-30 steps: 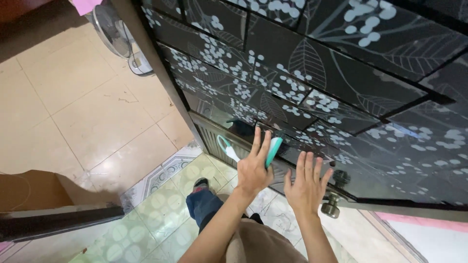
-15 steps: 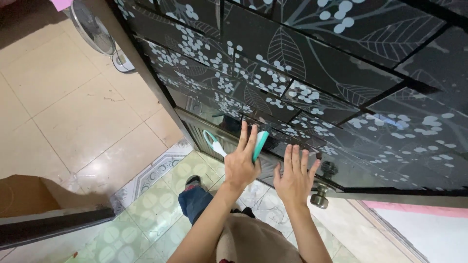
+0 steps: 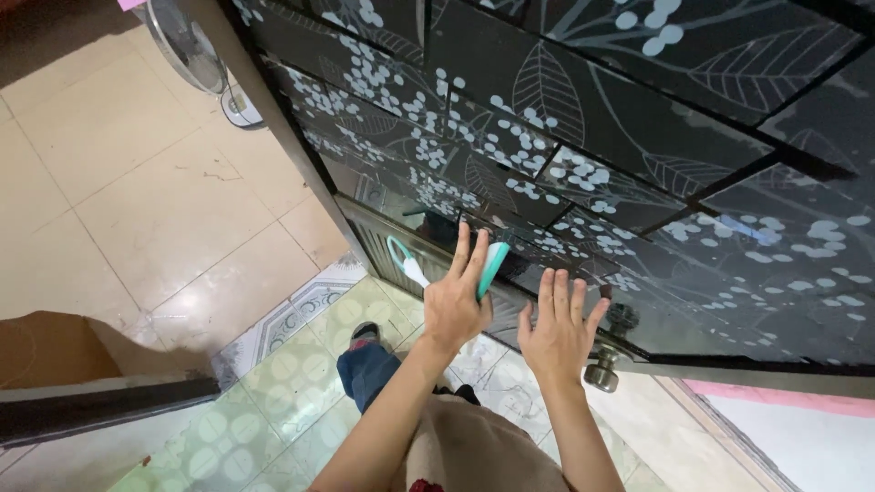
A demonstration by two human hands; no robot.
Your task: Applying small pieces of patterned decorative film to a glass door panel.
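Note:
A dark glass door (image 3: 583,146) with white leaf and berry patterns fills the upper right. My left hand (image 3: 456,296) presses a teal and white wiper tool (image 3: 490,269) flat against the glass, with its looped handle sticking out to the left. My right hand (image 3: 558,328) lies beside it, fingers spread, palm on the lower part of the glass, holding nothing. A round metal door knob (image 3: 602,369) sits just below my right hand.
A standing fan (image 3: 196,55) is at the top left on beige floor tiles (image 3: 137,200). Patterned green tiles (image 3: 283,383) lie under my foot. A brown box (image 3: 55,351) and a dark ledge (image 3: 100,405) are at the lower left.
Both hands have stayed pressed on the glass close together. The view has shifted slightly, and the hand with the wiper sits a little lower on the door.

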